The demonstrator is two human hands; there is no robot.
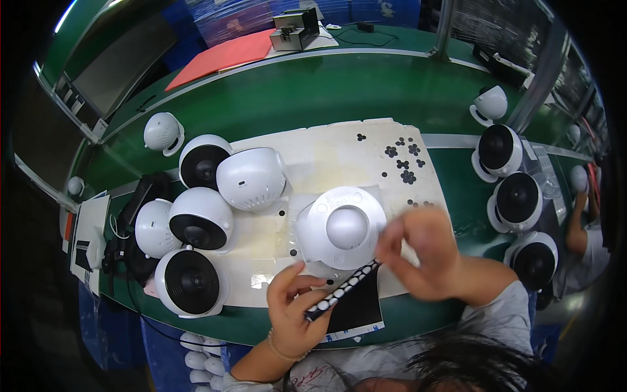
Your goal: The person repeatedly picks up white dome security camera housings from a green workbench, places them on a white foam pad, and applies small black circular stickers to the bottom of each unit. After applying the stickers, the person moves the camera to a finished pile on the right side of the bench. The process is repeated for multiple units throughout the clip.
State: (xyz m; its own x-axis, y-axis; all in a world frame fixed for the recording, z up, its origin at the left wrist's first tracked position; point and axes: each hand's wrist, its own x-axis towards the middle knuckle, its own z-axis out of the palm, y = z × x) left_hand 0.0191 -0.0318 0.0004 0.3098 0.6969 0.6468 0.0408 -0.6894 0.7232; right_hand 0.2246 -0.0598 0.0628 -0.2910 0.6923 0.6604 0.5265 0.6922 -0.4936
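Observation:
A white round camera (347,228) rests with its disc-shaped base facing up on the pale sheet in front of me. My left hand (295,307) grips a narrow black strip (346,285) with rows of white round spots, slanting up to the right below the camera. Close to the strip's upper end and the base's right edge is my right hand (421,255), its thumb and forefinger pinched together. Motion blurs it, so what lies between those fingertips cannot be made out. Beneath the strip is a black sheet (356,304) with a pale edge.
Several white cameras with black faces crowd the left, one at the front (191,282). More stand along the right, including a middle one (518,198). Small black discs (408,177) dot the pale sheet (326,153). A metal box (294,32) and red sheet (222,57) lie behind.

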